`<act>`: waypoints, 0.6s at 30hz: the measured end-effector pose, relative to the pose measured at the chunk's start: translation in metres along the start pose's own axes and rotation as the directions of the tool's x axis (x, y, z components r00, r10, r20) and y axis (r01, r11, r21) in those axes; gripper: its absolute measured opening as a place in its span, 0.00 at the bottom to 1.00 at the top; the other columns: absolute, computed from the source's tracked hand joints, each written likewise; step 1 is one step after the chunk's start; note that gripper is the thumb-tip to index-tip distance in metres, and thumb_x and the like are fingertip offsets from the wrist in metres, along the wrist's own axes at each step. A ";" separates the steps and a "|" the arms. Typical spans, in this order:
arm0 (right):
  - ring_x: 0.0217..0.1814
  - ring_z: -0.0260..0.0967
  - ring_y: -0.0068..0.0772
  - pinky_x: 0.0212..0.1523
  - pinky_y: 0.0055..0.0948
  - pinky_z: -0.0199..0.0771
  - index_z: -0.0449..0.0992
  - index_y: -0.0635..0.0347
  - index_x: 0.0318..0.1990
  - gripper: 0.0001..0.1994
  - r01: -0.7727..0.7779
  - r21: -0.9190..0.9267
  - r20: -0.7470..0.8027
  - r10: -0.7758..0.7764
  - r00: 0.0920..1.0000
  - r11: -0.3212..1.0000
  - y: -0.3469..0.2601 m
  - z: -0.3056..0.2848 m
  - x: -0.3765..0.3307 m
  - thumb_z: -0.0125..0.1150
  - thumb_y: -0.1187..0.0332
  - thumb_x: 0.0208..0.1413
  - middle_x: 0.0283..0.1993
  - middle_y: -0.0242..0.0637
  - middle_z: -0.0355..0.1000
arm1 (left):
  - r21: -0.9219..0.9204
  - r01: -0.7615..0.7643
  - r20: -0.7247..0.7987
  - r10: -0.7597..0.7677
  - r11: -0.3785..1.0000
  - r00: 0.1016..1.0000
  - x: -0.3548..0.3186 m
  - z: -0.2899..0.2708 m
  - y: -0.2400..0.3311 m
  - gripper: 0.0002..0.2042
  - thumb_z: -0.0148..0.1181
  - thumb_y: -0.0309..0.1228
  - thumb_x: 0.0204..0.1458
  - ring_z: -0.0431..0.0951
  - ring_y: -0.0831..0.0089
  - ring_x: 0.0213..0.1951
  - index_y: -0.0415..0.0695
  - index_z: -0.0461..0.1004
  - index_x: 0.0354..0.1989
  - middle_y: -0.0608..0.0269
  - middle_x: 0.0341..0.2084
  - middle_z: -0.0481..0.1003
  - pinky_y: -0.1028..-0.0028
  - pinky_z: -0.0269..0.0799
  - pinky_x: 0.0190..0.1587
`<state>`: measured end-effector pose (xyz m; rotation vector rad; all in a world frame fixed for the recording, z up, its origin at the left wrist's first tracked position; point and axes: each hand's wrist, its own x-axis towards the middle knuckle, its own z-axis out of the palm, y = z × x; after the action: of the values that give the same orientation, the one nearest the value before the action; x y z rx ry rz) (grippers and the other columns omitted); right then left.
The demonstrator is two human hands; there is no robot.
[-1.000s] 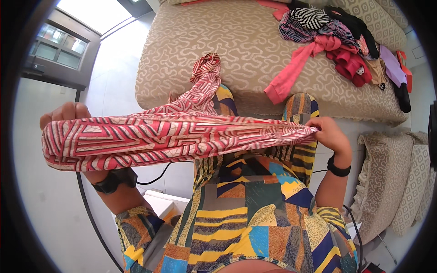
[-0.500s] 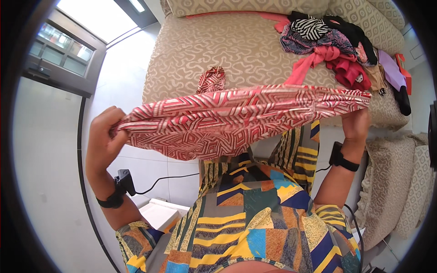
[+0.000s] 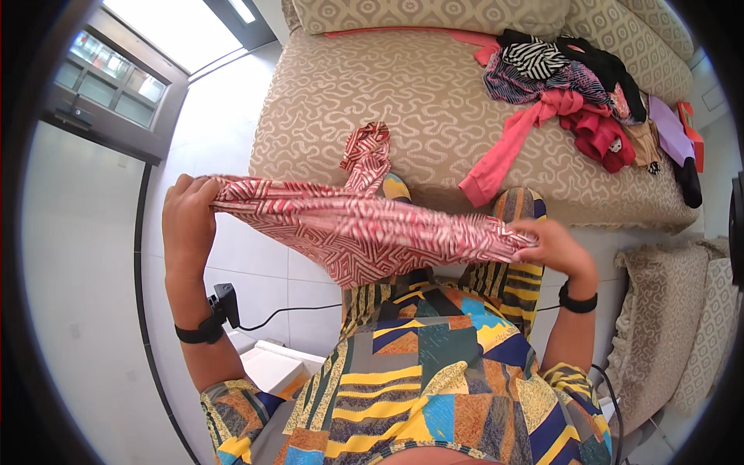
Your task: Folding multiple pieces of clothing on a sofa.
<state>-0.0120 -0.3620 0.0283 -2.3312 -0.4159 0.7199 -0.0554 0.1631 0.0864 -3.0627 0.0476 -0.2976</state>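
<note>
A red and white garment with a geometric pattern (image 3: 364, 232) is stretched between my hands above my lap. My left hand (image 3: 190, 213) grips one upper corner at the left. At the right, my right hand (image 3: 552, 246) pinches the other end, which hangs lower. The cloth is gathered in long folds, and its lower edge droops to a point near the middle. A narrow strip in the same pattern (image 3: 366, 155) lies on the sofa edge beyond it; whether it joins the garment I cannot tell.
In front stands a beige patterned sofa (image 3: 333, 85). A heap of clothes (image 3: 573, 85) lies at its right, with a pink sleeve (image 3: 504, 159) reaching toward the front edge. A white box (image 3: 271, 368) sits on the floor at left. Cables run from my wrist straps.
My right hand has come inward and down, so the garment slackens and slants lower at the right. My left hand has risen slightly. The pink sleeve on the sofa is now uncovered.
</note>
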 end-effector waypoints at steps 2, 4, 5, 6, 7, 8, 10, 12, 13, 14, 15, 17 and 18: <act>0.32 0.67 0.22 0.34 0.27 0.69 0.74 0.65 0.43 0.15 -0.143 0.006 0.173 0.140 0.975 0.990 0.005 0.001 -0.004 0.65 0.66 0.51 0.26 0.33 0.68 | 0.050 -0.161 -0.188 0.168 0.986 0.968 0.005 0.002 -0.002 0.03 0.54 0.18 0.45 0.73 0.56 0.44 0.38 0.73 0.27 0.58 0.33 0.77 0.61 0.67 0.47; 0.32 0.68 0.22 0.35 0.26 0.69 0.73 0.64 0.38 0.11 -0.026 0.065 -0.033 0.028 0.999 0.998 0.005 -0.009 -0.005 0.64 0.66 0.52 0.25 0.31 0.70 | 0.031 -0.114 -0.249 0.119 0.993 0.961 0.006 0.005 -0.007 0.04 0.53 0.17 0.46 0.72 0.54 0.48 0.38 0.74 0.28 0.56 0.36 0.77 0.61 0.66 0.50; 0.32 0.68 0.22 0.35 0.26 0.69 0.73 0.64 0.38 0.11 -0.025 0.065 -0.032 0.027 0.999 0.998 0.001 -0.016 -0.006 0.64 0.66 0.52 0.25 0.31 0.70 | 0.007 -0.070 -0.310 0.069 0.998 0.948 0.007 0.009 -0.011 0.06 0.53 0.17 0.46 0.72 0.53 0.52 0.37 0.75 0.30 0.54 0.39 0.77 0.61 0.64 0.54; 0.33 0.69 0.22 0.36 0.25 0.71 0.72 0.63 0.37 0.09 -0.029 0.294 -0.209 0.094 0.973 0.955 -0.010 -0.027 -0.007 0.63 0.67 0.54 0.28 0.31 0.71 | -0.033 -0.051 -0.352 0.037 0.998 0.935 0.007 0.021 -0.027 0.08 0.55 0.17 0.46 0.71 0.53 0.54 0.38 0.77 0.34 0.53 0.42 0.77 0.63 0.63 0.57; 0.34 0.71 0.22 0.37 0.24 0.72 0.71 0.61 0.37 0.08 0.013 0.507 -0.356 0.195 0.914 0.862 -0.019 -0.035 -0.005 0.61 0.68 0.56 0.31 0.30 0.73 | -0.031 -0.051 -0.350 0.037 0.998 0.936 0.011 0.021 -0.028 0.08 0.55 0.17 0.46 0.71 0.53 0.54 0.38 0.77 0.34 0.53 0.42 0.77 0.63 0.63 0.57; 0.34 0.71 0.22 0.37 0.24 0.72 0.71 0.61 0.37 0.08 0.014 0.509 -0.353 0.194 0.915 0.861 -0.024 -0.036 0.001 0.61 0.68 0.56 0.31 0.30 0.73 | -0.220 -0.044 -0.432 -0.057 0.975 0.900 0.016 0.022 -0.028 0.07 0.56 0.18 0.47 0.72 0.55 0.53 0.38 0.77 0.34 0.54 0.42 0.77 0.64 0.63 0.57; 0.38 0.72 0.22 0.38 0.24 0.75 0.70 0.59 0.44 0.07 0.522 0.640 -0.673 0.084 0.734 0.564 -0.039 -0.039 0.015 0.56 0.69 0.60 0.38 0.30 0.72 | -0.488 -0.057 -0.513 -0.234 0.871 0.826 0.028 0.020 -0.022 0.04 0.59 0.22 0.50 0.72 0.62 0.51 0.39 0.77 0.33 0.62 0.41 0.77 0.68 0.63 0.56; 0.40 0.72 0.22 0.40 0.25 0.76 0.70 0.60 0.46 0.09 0.596 0.618 -0.712 0.043 0.701 0.513 -0.053 -0.049 0.023 0.55 0.70 0.60 0.40 0.31 0.72 | -0.574 -0.052 -0.493 -0.295 0.817 0.818 0.037 0.020 -0.017 0.03 0.60 0.23 0.50 0.72 0.63 0.50 0.40 0.77 0.32 0.63 0.42 0.77 0.70 0.63 0.55; 0.42 0.73 0.23 0.41 0.26 0.77 0.69 0.61 0.48 0.10 0.668 0.592 -0.749 0.003 0.662 0.451 -0.059 -0.053 0.030 0.54 0.71 0.60 0.42 0.31 0.71 | -0.650 -0.048 -0.470 -0.351 0.759 0.810 0.041 0.018 -0.015 0.02 0.60 0.23 0.51 0.71 0.65 0.48 0.41 0.77 0.32 0.64 0.42 0.77 0.71 0.63 0.54; 0.40 0.73 0.24 0.39 0.25 0.77 0.70 0.62 0.49 0.12 0.698 0.559 -0.805 0.091 0.586 0.448 -0.064 -0.055 0.040 0.55 0.71 0.60 0.41 0.31 0.72 | -0.706 -0.059 -0.456 -0.390 0.706 0.800 0.042 0.019 -0.013 0.01 0.61 0.24 0.50 0.70 0.66 0.46 0.43 0.77 0.30 0.65 0.40 0.77 0.71 0.63 0.52; 0.40 0.73 0.24 0.39 0.25 0.77 0.70 0.62 0.49 0.12 0.698 0.557 -0.806 0.091 0.584 0.450 -0.065 -0.060 0.050 0.55 0.71 0.60 0.41 0.31 0.72 | -0.707 -0.061 -0.456 -0.389 0.704 0.800 0.043 0.023 -0.012 0.01 0.61 0.24 0.50 0.70 0.66 0.46 0.43 0.77 0.30 0.65 0.40 0.77 0.71 0.63 0.52; 0.40 0.73 0.22 0.37 0.25 0.78 0.71 0.62 0.47 0.10 0.609 0.618 -0.656 -0.100 0.748 0.497 -0.059 -0.067 0.075 0.56 0.71 0.60 0.40 0.30 0.71 | -0.517 0.009 -0.510 -0.317 0.856 0.799 0.041 0.036 -0.012 0.03 0.60 0.26 0.51 0.70 0.65 0.47 0.42 0.76 0.33 0.62 0.41 0.75 0.69 0.62 0.54; 0.40 0.73 0.21 0.36 0.24 0.78 0.71 0.61 0.46 0.09 0.532 0.655 -0.605 -0.050 0.795 0.536 -0.045 -0.068 0.087 0.56 0.71 0.60 0.40 0.30 0.71 | -0.351 0.048 -0.564 -0.252 0.935 0.787 0.043 0.047 -0.016 0.04 0.59 0.29 0.51 0.69 0.62 0.45 0.43 0.77 0.32 0.61 0.40 0.75 0.67 0.61 0.54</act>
<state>0.0937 -0.3221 0.0686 -1.3956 -0.1669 0.0100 -0.0033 0.1803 0.0501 -3.1252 -0.1386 -1.4025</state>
